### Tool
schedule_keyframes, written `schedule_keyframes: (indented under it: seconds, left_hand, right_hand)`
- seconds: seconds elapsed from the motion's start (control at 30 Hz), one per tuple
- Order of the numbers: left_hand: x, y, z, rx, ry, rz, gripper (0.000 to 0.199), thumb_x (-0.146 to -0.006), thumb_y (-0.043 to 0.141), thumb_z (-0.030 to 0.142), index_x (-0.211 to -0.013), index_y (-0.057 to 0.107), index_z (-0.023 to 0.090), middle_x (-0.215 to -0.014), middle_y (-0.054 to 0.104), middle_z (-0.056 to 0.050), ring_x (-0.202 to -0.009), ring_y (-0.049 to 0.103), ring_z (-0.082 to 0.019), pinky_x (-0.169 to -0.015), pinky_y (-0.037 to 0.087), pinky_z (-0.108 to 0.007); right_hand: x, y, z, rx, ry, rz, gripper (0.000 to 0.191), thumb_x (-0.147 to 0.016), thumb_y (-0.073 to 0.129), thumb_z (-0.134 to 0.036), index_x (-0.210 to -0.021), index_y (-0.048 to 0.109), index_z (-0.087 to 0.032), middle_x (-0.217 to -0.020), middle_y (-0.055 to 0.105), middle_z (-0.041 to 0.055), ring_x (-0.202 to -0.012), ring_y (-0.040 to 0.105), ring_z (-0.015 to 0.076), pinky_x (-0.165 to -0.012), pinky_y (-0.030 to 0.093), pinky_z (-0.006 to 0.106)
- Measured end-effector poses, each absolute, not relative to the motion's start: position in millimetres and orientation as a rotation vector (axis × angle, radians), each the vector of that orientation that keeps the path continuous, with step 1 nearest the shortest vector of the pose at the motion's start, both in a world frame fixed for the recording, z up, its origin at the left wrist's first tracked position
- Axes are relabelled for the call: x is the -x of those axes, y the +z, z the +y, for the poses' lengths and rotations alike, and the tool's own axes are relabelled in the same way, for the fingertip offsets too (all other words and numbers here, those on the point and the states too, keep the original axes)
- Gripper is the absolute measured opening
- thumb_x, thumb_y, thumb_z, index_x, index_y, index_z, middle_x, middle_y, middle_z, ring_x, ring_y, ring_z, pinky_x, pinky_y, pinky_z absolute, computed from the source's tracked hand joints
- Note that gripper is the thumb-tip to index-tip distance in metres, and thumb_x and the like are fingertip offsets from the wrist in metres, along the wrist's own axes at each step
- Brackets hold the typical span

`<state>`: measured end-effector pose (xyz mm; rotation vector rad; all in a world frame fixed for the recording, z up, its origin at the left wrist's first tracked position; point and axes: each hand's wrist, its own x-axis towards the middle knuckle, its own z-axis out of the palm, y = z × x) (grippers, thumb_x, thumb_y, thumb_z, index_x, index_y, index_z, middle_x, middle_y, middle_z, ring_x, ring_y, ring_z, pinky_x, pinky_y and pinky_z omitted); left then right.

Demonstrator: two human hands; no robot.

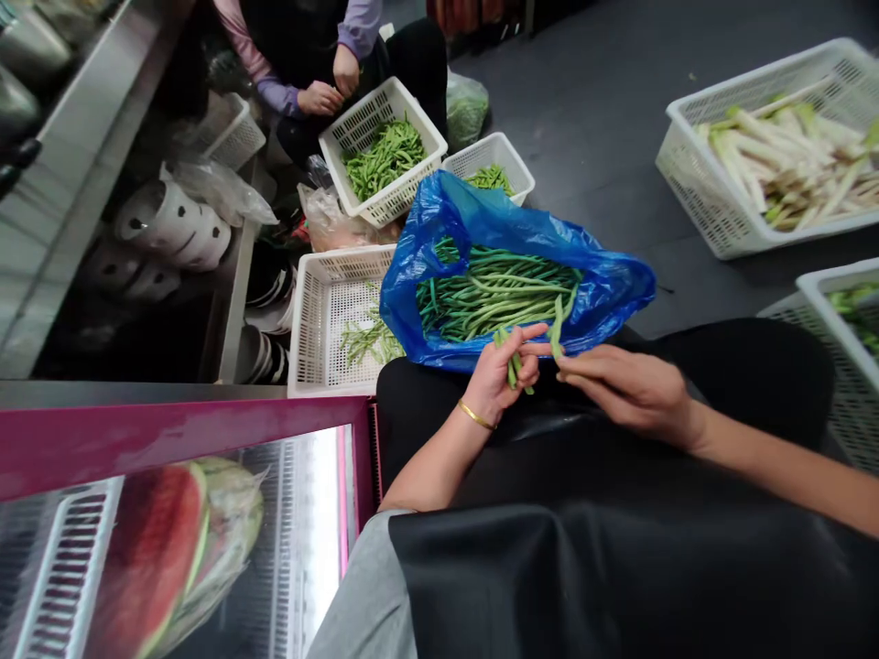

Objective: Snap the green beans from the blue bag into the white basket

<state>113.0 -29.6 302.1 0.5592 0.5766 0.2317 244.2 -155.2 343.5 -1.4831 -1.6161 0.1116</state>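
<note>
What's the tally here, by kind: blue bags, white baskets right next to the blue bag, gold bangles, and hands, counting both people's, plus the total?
Blue bag: 1
White baskets: 3 (left basket, co-worker's basket, small basket)
Gold bangle: 1
Hands: 4 (left hand, right hand, co-worker's two hands)
Total: 9

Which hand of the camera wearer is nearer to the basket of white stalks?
Right. In the picture, the right hand is below and to the left of the basket; the left hand is farther left, beyond the right hand.
</note>
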Motion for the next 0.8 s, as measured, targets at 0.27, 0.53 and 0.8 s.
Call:
schedule_keyframes:
  seconds: [0.27, 0.53, 0.8]
  left_hand:
    - [-127, 315, -36, -0.578, 0.319, 0.624, 0.04, -0.068, 0.078, 0.027, -0.102, 0.067, 0.01, -0.065, 0.062, 0.0, -0.039, 0.031, 0.001, -0.037, 0.02, -0.015]
    - [-113, 312, -16, -0.885, 0.603, 0.733, 0.047, -0.069, 0.076, 0.034, -0.111, 0.063, 0.016, -0.071, 0.068, -0.002, -0.042, 0.04, -0.003, -0.039, 0.024, -0.018]
    - [-124, 280, -23, -0.723, 0.563, 0.745, 0.044, -0.068, 0.077, 0.031, -0.106, 0.063, 0.015, -0.067, 0.065, 0.0, -0.042, 0.039, -0.002, -0.039, 0.023, -0.016]
  right_hand:
    - [-251, 324, -162, 1.402, 0.043, -1.676, 0.034, -0.088, 0.056, -0.014, -0.12, 0.06, -0.025, -0.095, 0.072, 0.0036, -0.08, 0.069, 0.0158, -0.071, 0.055, 0.025]
    - [-241, 300, -145, 1.777, 0.228, -1.801, 0.029, -0.093, 0.042, -0.027, -0.076, 0.064, -0.016, -0.07, 0.063, 0.0072, -0.064, 0.059, 0.0175, -0.059, 0.043, 0.029]
    - [-261, 290, -112, 1.364, 1.025, -0.329, 0.017, -0.072, 0.056, -0.032, -0.061, 0.052, -0.021, -0.046, 0.039, -0.005, -0.04, 0.039, 0.0097, -0.04, 0.032, 0.024]
